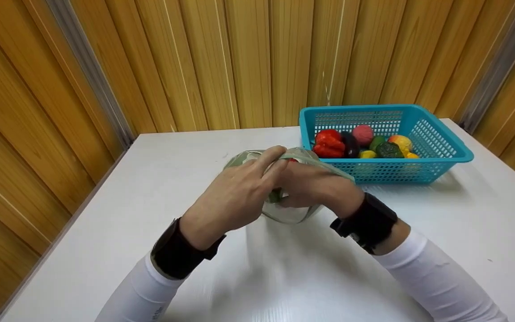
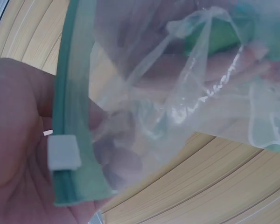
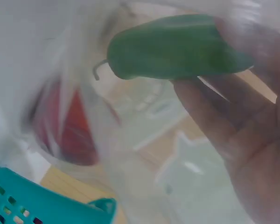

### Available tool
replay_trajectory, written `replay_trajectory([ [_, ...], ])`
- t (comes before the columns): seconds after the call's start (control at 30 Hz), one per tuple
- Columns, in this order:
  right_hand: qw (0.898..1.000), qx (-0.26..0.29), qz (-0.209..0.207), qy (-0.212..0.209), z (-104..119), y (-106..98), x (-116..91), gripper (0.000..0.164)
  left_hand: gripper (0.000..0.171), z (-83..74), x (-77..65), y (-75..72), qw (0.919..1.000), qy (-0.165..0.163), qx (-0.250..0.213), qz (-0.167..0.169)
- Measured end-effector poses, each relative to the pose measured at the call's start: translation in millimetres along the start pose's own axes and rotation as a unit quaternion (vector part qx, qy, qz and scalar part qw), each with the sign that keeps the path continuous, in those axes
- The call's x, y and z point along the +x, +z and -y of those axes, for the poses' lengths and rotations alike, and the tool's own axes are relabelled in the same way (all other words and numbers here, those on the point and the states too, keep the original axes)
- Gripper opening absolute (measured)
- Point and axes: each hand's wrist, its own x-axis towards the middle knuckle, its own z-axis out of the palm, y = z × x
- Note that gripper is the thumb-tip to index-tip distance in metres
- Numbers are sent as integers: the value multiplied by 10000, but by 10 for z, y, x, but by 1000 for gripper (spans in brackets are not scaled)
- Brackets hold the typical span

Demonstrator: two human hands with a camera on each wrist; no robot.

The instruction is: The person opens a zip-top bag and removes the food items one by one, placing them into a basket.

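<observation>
My left hand (image 1: 239,190) grips the rim of a clear zip bag (image 1: 289,215) with a green edge. In the left wrist view, the bag's white slider (image 2: 64,152) lies in front of the palm, and some fingers show blurred through the plastic. Reaching into the bag's mouth, my right hand (image 1: 309,183) holds a green pepper (image 3: 168,49) between thumb and fingers. The pepper's thin stem points away from the hand. Deeper in the bag is a round red item (image 3: 67,126), blurred by plastic; its kind is unclear.
A teal plastic basket (image 1: 394,166) stands at the back right of the white table (image 1: 186,167). It holds a red bell pepper (image 1: 328,144), an eggplant (image 1: 350,145), a pinkish-red ball-shaped item (image 1: 363,134) and several green and yellow pieces. Wood-patterned panels (image 1: 248,62) border the table behind.
</observation>
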Motion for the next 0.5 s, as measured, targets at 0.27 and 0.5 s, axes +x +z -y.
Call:
replay_trajectory([
  [0.27, 9949, -157, -533, -844, 92, -209, -319, 45, 38, -1, -8, 16, 9996, 65, -45, -281],
  [0.5, 9894, -93, -848, -1174, 190, -345, -572, 35, 47, 3, 15, -10, 9999, -94, 17, 35],
])
